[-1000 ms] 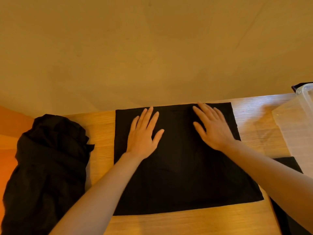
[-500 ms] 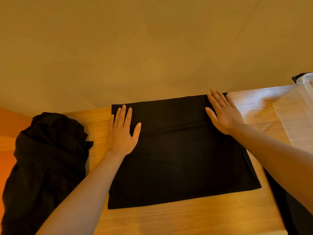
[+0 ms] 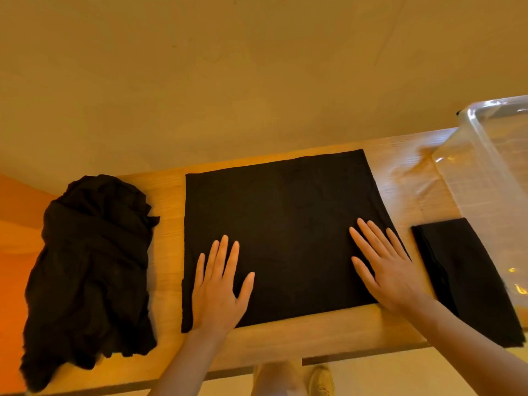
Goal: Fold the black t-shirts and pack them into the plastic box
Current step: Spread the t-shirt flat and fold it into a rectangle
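Note:
A black t-shirt [image 3: 283, 212], folded into a flat rectangle, lies in the middle of the wooden table [image 3: 168, 201]. My left hand [image 3: 218, 290] lies flat on its near left corner, fingers straight and spread. My right hand [image 3: 385, 267] presses flat on its near right corner. A heap of unfolded black t-shirts [image 3: 88, 275] sits at the left. A smaller folded black t-shirt [image 3: 468, 278] lies at the right, beside the clear plastic box [image 3: 491, 172].
The table's far edge meets a tan wall. The near edge runs just below my wrists, with my leg and a shoe [image 3: 321, 380] visible under it. An orange surface [image 3: 17, 224] borders the table at the left.
Both hands slid from the far corners of the folded shirt back to its near corners. The view dropped, so the plastic box and the small folded shirt show more.

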